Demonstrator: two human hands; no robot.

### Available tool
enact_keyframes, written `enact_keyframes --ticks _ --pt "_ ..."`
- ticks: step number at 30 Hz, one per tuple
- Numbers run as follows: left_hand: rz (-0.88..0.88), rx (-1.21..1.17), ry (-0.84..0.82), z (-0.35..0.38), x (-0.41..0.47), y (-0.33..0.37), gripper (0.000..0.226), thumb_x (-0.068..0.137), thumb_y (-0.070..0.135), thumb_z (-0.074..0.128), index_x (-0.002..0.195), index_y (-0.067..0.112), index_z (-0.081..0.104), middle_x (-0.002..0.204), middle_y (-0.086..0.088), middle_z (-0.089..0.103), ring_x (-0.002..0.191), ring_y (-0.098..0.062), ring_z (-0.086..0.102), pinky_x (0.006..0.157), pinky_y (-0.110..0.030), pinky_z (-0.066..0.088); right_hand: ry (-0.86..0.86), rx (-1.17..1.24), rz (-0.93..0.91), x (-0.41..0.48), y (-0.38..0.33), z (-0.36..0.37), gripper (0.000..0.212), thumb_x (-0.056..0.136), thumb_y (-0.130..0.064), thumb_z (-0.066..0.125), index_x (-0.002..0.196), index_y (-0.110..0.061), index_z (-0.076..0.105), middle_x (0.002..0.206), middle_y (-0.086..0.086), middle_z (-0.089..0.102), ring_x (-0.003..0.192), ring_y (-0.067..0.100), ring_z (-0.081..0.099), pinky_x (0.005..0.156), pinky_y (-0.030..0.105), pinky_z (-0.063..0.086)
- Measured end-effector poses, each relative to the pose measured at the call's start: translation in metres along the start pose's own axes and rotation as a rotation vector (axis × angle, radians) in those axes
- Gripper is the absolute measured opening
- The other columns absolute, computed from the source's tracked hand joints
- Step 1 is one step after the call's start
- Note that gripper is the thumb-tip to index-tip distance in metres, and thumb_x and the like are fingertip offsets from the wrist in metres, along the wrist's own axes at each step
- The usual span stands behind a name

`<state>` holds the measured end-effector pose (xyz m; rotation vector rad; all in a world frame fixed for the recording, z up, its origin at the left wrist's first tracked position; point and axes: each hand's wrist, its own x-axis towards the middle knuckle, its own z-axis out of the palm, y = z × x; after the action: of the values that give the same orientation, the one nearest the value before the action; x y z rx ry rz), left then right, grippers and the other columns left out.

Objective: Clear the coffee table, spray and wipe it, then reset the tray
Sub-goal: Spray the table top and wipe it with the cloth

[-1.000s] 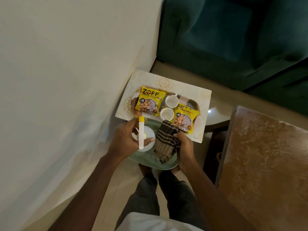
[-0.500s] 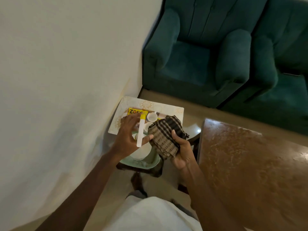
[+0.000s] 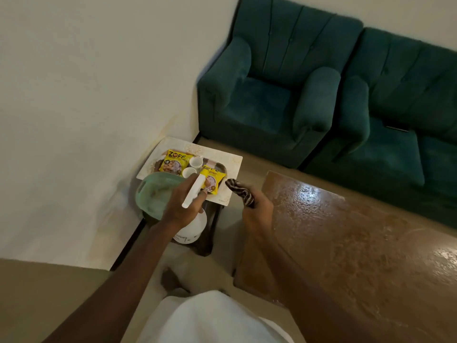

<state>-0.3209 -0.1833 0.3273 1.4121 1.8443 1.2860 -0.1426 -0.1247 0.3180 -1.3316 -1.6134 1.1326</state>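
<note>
Our left hand (image 3: 181, 206) now grips the spray bottle (image 3: 191, 227) and our right hand (image 3: 257, 211) the checked cloth (image 3: 241, 193), both lifted out of the green basket (image 3: 150, 194). Spraying the worktop (image 3: 346, 231) likely follows.

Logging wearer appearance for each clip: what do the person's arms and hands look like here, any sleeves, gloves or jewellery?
Both arms are bare along all that shows, with no sleeve edge in view. The left hand and right hand wear no gloves, and no watch or bracelet shows at either wrist. Rings are too blurred to tell. A white garment covers the torso.
</note>
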Motion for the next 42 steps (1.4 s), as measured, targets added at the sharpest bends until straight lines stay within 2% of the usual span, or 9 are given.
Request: enact_keyframes --ticks 3,5,11,16,22,28,32,36,42 --pt "-0.015 0.042 -0.014 0.016 -0.022 0.020 0.024 0.089 0.004 0.059 0.093 0.028 0.056 0.062 0.008 0.057 0.050 -0.012 0.062 0.048 -0.018 0.046 0.027 -0.133 -0.120 -0.009 0.020 -0.030 0.069 0.067 0.022 0.050 0.118 -0.020 0.071 0.117 -0.002 0.071 0.111 0.010 0.064 0.094 0.039 0.054" --pt "-0.025 0.056 -0.027 0.026 -0.038 0.032 0.030 0.089 0.002 0.061 0.085 0.032 0.057 0.061 0.007 0.058 0.053 -0.011 0.062 0.051 -0.019 0.047 0.052 -0.179 -0.147 -0.021 0.025 -0.048 0.074 0.065 0.025 0.052 0.119 -0.022 0.070 0.119 -0.006 0.068 0.112 0.010 0.063 0.095 0.037 0.054" --pt "0.034 0.025 -0.103 0.054 -0.090 0.054 0.009 0.088 0.010 0.057 0.095 0.009 0.062 0.077 -0.005 0.063 0.052 -0.019 0.057 0.048 -0.040 0.051 0.077 -0.208 -0.204 -0.062 0.048 -0.090 0.060 0.071 0.015 0.066 0.119 -0.021 0.070 0.120 -0.007 0.066 0.114 0.004 0.059 0.097 0.029 0.051" --pt "0.059 0.020 -0.099 0.080 -0.143 0.071 0.012 0.087 0.012 0.055 0.095 0.008 0.064 0.081 -0.004 0.065 0.053 -0.012 0.057 0.051 -0.037 0.053 0.088 -0.185 -0.199 -0.121 0.070 -0.132 0.050 0.075 0.005 0.063 0.120 -0.018 0.071 0.120 0.000 0.070 0.114 0.011 0.063 0.096 0.034 0.053" --pt "0.046 0.002 -0.203 0.124 -0.209 0.097 0.013 0.091 -0.001 0.059 0.101 0.006 0.065 0.084 -0.005 0.066 0.058 -0.006 0.061 0.053 -0.020 0.051 0.104 -0.243 -0.181 -0.188 0.095 -0.188 0.055 0.073 -0.024 0.046 0.122 -0.018 0.070 0.125 0.005 0.068 0.122 0.019 0.061 0.100 0.038 0.052" --pt "0.071 -0.014 -0.288 0.182 -0.260 0.135 0.013 0.092 0.007 0.060 0.101 0.014 0.065 0.082 -0.004 0.066 0.061 -0.018 0.063 0.049 -0.037 0.056 0.213 -0.335 -0.219 -0.233 0.121 -0.260 0.066 0.068 0.020 0.058 0.123 -0.015 0.069 0.126 0.009 0.067 0.122 0.025 0.061 0.095 0.046 0.055" --pt "0.079 -0.025 -0.343 0.228 -0.289 0.166 0.011 0.091 0.012 0.061 0.098 0.018 0.067 0.079 0.006 0.065 0.065 -0.012 0.064 0.053 -0.034 0.056 0.264 -0.355 -0.232 -0.260 0.140 -0.322 0.068 0.066 0.024 0.056 0.122 -0.012 0.069 0.127 0.011 0.067 0.123 0.025 0.061 0.095 0.046 0.055" --pt "0.134 -0.024 -0.437 0.287 -0.322 0.211 0.010 0.092 0.006 0.059 0.093 0.014 0.066 0.072 0.008 0.062 0.058 -0.005 0.057 0.052 -0.022 0.047 0.327 -0.368 -0.215 -0.290 0.165 -0.400 0.069 0.063 0.024 0.056 0.120 -0.013 0.071 0.121 0.009 0.070 0.112 0.022 0.066 0.087 0.034 0.056" --pt "0.094 -0.059 -0.395 0.392 -0.369 0.266 0.010 0.090 0.007 0.061 0.087 0.015 0.067 0.069 0.000 0.064 0.053 -0.009 0.056 0.049 -0.032 0.047 0.387 -0.371 -0.152 -0.335 0.216 -0.527 0.067 0.064 0.025 0.056 0.119 -0.010 0.071 0.121 0.009 0.069 0.116 0.017 0.062 0.097 0.022 0.049"
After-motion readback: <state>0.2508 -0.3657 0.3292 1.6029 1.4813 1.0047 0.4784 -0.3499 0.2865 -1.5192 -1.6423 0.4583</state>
